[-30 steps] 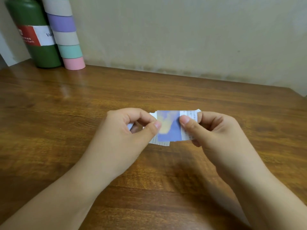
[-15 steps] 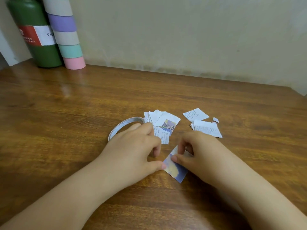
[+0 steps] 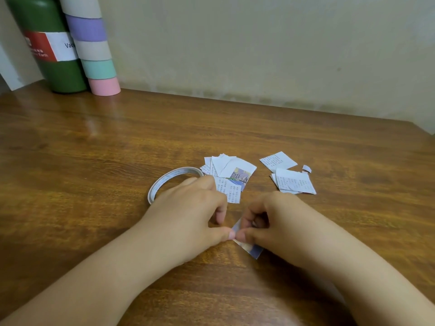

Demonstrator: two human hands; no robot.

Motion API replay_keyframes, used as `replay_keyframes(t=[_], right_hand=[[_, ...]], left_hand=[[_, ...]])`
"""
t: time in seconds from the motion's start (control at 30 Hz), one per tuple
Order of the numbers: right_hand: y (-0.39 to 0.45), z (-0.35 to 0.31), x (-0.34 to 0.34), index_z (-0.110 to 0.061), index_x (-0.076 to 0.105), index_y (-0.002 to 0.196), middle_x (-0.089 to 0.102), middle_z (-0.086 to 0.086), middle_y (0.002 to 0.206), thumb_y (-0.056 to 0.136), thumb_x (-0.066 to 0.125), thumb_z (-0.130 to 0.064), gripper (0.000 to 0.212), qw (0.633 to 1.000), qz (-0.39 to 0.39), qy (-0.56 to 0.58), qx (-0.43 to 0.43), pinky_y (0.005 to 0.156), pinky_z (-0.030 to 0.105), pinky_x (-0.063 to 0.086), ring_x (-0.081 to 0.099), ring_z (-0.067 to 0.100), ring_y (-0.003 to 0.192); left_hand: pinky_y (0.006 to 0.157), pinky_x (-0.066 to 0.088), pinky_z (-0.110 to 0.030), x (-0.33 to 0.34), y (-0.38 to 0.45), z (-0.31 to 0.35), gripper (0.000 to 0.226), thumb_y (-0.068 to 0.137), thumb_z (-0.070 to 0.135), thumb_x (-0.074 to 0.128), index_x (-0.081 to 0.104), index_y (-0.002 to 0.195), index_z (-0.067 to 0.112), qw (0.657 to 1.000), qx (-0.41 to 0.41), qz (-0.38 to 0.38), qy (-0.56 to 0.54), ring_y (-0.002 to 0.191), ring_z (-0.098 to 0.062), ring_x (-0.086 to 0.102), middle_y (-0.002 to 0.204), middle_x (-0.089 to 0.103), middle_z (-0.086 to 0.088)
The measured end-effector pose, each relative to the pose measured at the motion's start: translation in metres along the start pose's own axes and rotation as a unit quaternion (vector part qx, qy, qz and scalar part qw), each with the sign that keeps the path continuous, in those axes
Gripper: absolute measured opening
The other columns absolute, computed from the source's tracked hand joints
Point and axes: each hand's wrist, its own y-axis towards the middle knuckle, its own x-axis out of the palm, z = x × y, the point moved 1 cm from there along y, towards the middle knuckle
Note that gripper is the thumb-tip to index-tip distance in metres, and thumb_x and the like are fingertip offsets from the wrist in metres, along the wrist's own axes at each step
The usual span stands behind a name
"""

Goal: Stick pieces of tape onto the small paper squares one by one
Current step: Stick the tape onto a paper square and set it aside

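While the wooden tabletop (image 3: pixel 94 161) carries everything, the far left corner holds a green bottle (image 3: pixel 54 55) and, just beside it, a stack of pastel tape rolls (image 3: pixel 94 48). Near the middle, the left hand (image 3: pixel 188 212) lies partly over a thin white tape ring (image 3: pixel 164 182), its thumb meeting the right hand (image 3: pixel 277 222) over one small paper square (image 3: pixel 253 249) that sits at the near centre; both sets of fingers are curled, pinching that square at its left edge. Beyond them lie a fanned pile of paper squares (image 3: pixel 233 170) and, to the right, a second pile (image 3: pixel 292 182). Such paper is probably featherlight, floppy and easily creased, so holding it by the edges looks safest.
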Motion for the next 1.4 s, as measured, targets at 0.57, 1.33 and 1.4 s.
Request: replay_keyframes(t=[0.57,1.33,1.4], right_hand=[[0.002,0.013,-0.007,-0.029,0.059,0.066,0.051,-0.013,0.058,0.08,0.072,-0.033,0.019,0.999,-0.032,0.009,-0.018,0.051,0.015,0.036,0.045,0.0,0.052],[-0.006,0.017,-0.019,-0.029,0.045,0.084,0.053,-0.014,0.081,0.076,0.074,-0.038,0.032,1.0,-0.006,-0.021,-0.003,0.057,0.021,0.037,0.047,0.002,0.068],[-0.003,0.023,-0.024,-0.034,0.045,0.087,0.057,-0.016,0.085,0.078,0.074,-0.03,0.03,0.999,0.039,0.021,0.0,0.06,0.017,0.04,0.051,-0.001,0.071]], left_hand=[[0.059,0.022,-0.01,0.001,0.0,-0.002,0.031,0.074,0.061,0.06,0.051,0.079,0.032,1.0,0.005,-0.001,-0.008,0.084,0.0,0.034,0.088,0.041,0.015],[0.065,0.034,-0.016,-0.003,0.001,-0.009,0.03,0.071,0.062,0.057,0.052,0.073,0.032,0.997,-0.026,0.054,-0.042,0.085,0.004,0.044,0.083,0.047,0.016],[0.071,0.042,-0.026,-0.005,0.003,-0.015,0.022,0.075,0.051,0.063,0.054,0.07,0.031,0.994,-0.033,0.085,-0.056,0.086,0.001,0.047,0.08,0.048,0.015]])
